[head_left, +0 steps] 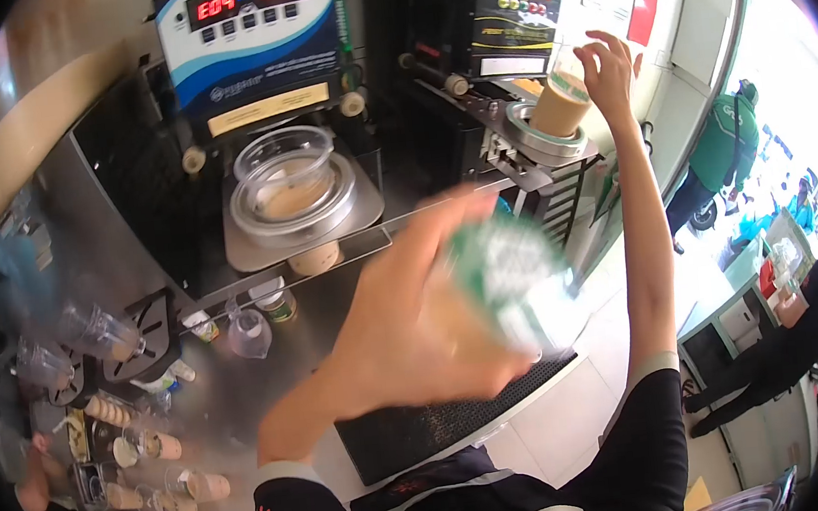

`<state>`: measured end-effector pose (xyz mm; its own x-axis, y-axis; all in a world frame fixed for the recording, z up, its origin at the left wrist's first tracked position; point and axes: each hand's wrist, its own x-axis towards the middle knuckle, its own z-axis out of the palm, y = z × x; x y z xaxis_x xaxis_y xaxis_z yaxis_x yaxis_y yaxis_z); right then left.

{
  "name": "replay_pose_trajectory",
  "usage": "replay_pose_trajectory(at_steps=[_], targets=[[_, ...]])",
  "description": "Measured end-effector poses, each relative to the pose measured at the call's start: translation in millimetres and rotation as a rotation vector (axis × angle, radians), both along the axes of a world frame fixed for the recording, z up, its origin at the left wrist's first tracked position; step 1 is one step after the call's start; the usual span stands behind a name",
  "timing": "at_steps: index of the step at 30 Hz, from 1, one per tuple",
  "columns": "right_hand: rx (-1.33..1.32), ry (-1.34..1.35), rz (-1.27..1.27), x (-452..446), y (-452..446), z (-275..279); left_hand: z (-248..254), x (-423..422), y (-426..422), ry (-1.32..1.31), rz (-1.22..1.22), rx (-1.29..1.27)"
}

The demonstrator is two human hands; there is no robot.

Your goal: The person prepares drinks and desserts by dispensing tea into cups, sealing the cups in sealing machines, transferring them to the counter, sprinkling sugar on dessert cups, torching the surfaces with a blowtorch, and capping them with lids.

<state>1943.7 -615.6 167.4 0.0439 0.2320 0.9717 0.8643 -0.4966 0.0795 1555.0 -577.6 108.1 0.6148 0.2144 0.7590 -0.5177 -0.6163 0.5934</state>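
My left hand [396, 326], blurred by motion, is wrapped round a cup [505, 286] with a green and white print, held up in the middle of the view. My right hand [608, 69] is raised at the upper right, fingers apart, beside a tilted cup of light brown drink [560, 108] in the round holder [548, 144] of the right sealing machine. The left sealing machine [251, 49] has a red lit display. A clear empty-topped cup [284, 159] stands in its metal ring holder [297, 212].
Below the left machine are a clear jug [249, 332] and a small jar [274, 301]. Several filled cups [205, 485] and blender jars [102, 334] stand at the lower left, near another person's arm [32, 484]. Two people [728, 141] [799, 316] are at the right.
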Motion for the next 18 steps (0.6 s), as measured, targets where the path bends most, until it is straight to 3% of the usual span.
replay_pose_trajectory(at_steps=[2, 6, 8, 10, 12, 14, 15, 16, 18], targets=[[-0.081, 0.026, -0.018, -2.0, 1.3, -16.0, -38.6, -46.4, -0.1, 0.308, -0.006, -0.092], [-0.287, 0.087, -0.093, -28.1, 1.5, -41.7, -166.2, -75.4, 12.6, 0.62, 0.155, -0.307], [-0.359, 0.118, -0.103, -40.4, 2.2, -48.3, -226.0, -76.4, 9.7, 0.614, 0.304, -0.088], [-0.368, 0.158, -0.1, -49.3, 3.3, -48.7, -268.3, -80.2, 10.6, 0.8, 0.311, -0.137], [-0.475, 0.243, -0.245, -67.7, 5.3, -40.5, -316.8, -84.0, 20.8, 0.698, 0.358, -0.124], [-0.585, 0.35, -0.393, -81.3, 10.3, -26.6, -327.9, -90.6, 34.0, 0.608, 0.435, -0.234], [-0.539, 0.347, -0.316, -84.6, 14.8, -21.2, -319.7, -95.5, 38.3, 0.686, 0.322, -0.23], [-0.498, 0.345, -0.241, -88.7, 18.4, -16.9, -295.6, -101.3, 38.1, 0.96, 0.357, -0.022], [-0.4, 0.232, 0.002, -103.0, 38.1, -6.1, -255.8, -106.4, 51.1, 0.959, 0.34, 0.209]])
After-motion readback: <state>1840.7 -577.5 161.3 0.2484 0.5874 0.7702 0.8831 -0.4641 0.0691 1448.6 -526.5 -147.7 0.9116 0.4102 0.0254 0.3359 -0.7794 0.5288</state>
